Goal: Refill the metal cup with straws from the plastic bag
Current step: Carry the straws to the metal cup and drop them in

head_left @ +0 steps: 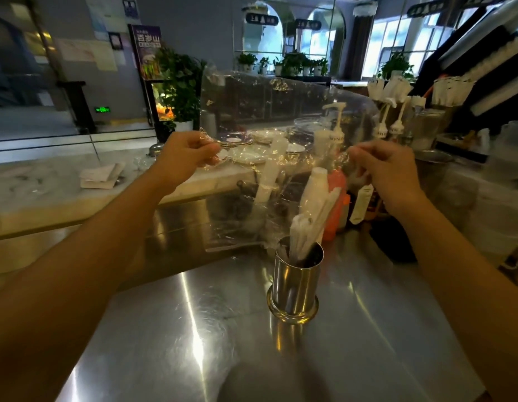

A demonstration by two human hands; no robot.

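A clear plastic bag (266,111) is stretched in the air between my hands, above the steel counter. My left hand (188,153) pinches its left side and my right hand (388,169) pinches its right side. The bag hangs down to just above the metal cup (294,288), which stands upright on the counter. Several white paper-wrapped straws (312,224) lean in the cup, tilted to the right. One white straw packet (270,172) shows through the bag; I cannot tell whether it is inside.
Steel counter (211,338) in front of me. Behind the cup stand a white bottle (315,190), an orange bottle (336,210) and pump bottles (336,123). Plates (249,153) and folded napkins (101,175) lie on the marble ledge. More straw holders (452,91) stand at right.
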